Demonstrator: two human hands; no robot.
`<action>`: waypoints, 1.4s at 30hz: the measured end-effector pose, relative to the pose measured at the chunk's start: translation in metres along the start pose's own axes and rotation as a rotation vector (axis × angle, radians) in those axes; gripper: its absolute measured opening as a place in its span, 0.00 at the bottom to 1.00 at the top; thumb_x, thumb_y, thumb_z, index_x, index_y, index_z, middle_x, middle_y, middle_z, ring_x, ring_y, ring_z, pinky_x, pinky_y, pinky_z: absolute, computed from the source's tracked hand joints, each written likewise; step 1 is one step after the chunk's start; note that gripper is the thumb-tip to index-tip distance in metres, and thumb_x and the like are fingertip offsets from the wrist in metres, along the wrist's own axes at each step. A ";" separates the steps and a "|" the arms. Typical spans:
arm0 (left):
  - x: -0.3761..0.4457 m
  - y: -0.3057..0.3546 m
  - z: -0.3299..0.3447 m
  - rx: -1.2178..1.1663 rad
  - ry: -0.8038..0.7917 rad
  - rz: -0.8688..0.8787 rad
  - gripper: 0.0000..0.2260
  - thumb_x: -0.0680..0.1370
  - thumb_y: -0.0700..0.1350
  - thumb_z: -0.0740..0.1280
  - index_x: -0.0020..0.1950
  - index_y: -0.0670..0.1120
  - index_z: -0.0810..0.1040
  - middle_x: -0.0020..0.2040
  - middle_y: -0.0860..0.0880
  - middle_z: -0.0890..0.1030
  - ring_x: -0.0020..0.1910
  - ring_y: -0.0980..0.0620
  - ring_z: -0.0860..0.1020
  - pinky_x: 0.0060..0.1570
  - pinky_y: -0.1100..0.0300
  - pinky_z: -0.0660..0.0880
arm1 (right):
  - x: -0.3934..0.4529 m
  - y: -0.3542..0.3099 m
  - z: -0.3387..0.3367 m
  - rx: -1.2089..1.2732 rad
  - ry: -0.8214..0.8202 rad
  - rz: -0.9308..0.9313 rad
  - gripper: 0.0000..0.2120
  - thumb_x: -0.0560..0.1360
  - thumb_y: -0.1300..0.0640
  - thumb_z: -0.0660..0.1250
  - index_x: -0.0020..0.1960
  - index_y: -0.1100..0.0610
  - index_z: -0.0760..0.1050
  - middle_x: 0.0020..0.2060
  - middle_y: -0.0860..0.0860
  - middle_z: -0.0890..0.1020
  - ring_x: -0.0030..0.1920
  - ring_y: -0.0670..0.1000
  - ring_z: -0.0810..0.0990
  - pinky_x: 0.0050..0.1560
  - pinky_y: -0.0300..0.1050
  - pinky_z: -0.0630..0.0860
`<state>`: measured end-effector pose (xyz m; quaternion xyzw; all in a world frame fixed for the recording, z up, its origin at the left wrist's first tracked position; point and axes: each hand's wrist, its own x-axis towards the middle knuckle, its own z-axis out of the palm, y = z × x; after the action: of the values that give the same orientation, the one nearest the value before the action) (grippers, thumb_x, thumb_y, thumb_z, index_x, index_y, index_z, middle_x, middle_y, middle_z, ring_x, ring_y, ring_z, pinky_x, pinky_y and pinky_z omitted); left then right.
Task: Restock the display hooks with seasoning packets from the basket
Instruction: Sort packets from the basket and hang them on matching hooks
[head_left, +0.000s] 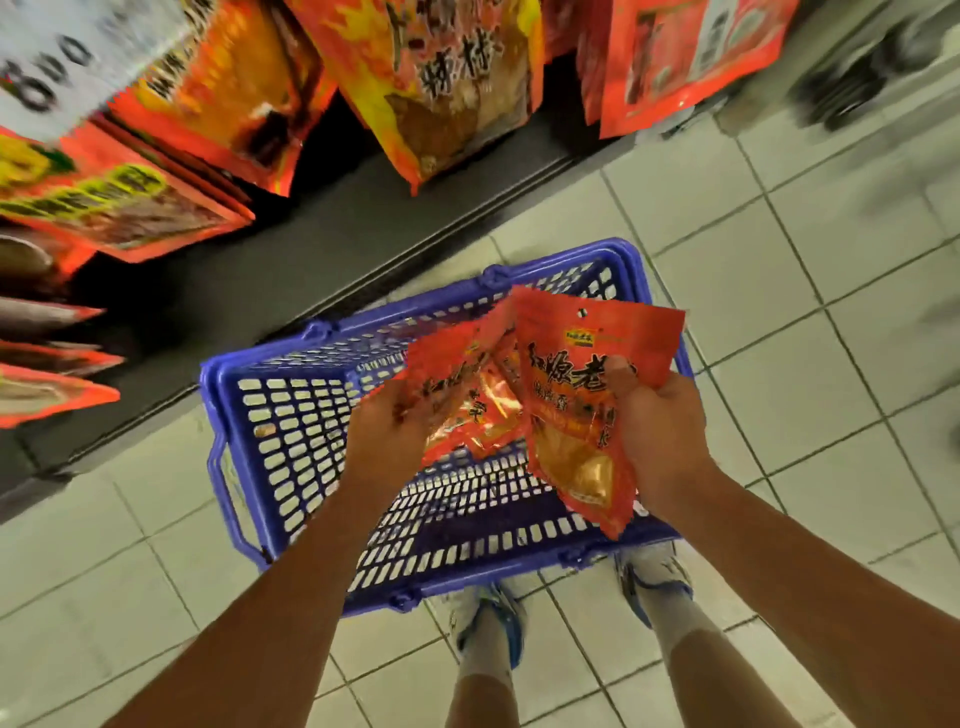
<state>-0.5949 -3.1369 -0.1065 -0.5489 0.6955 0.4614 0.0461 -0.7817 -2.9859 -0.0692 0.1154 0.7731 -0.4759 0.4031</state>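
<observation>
left hand (387, 434) grips red foil seasoning packets (462, 395) | right hand (657, 421) grips another red seasoning packet (582, 410) | both above blue plastic mesh basket (291, 415) on tiled floor (779, 312)

Hanging packets (415, 78) along the top of the frame are cut off by the edge; we see no hooks. Print on them smears with blur. Upper right corner is too blurred to identify. Left hand (387, 436) fingers hide behind its packets (462, 395). Basket (291, 415) floor is partly covered.
</observation>
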 end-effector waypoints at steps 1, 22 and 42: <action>-0.010 0.014 -0.008 -0.092 -0.007 -0.036 0.07 0.77 0.38 0.66 0.41 0.47 0.79 0.30 0.53 0.78 0.30 0.55 0.74 0.35 0.56 0.73 | -0.009 -0.015 -0.004 0.011 -0.014 -0.023 0.09 0.81 0.52 0.67 0.45 0.47 0.83 0.39 0.47 0.88 0.41 0.52 0.88 0.40 0.48 0.83; -0.308 0.439 -0.314 -0.752 0.285 0.272 0.09 0.79 0.53 0.67 0.47 0.53 0.85 0.38 0.55 0.86 0.36 0.51 0.84 0.31 0.55 0.80 | -0.346 -0.502 -0.182 -0.095 -0.221 -0.850 0.05 0.73 0.51 0.69 0.40 0.48 0.83 0.35 0.42 0.83 0.37 0.44 0.78 0.42 0.43 0.76; -0.445 0.686 -0.540 -0.926 0.316 0.858 0.06 0.79 0.47 0.71 0.46 0.56 0.87 0.46 0.44 0.88 0.44 0.46 0.87 0.39 0.50 0.83 | -0.560 -0.779 -0.239 0.301 -0.196 -1.442 0.04 0.74 0.47 0.76 0.40 0.43 0.86 0.39 0.47 0.88 0.40 0.48 0.88 0.36 0.38 0.81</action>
<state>-0.7341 -3.2095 0.8605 -0.2468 0.5804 0.6047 -0.4863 -0.9799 -3.0782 0.8951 -0.4097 0.5441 -0.7313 0.0376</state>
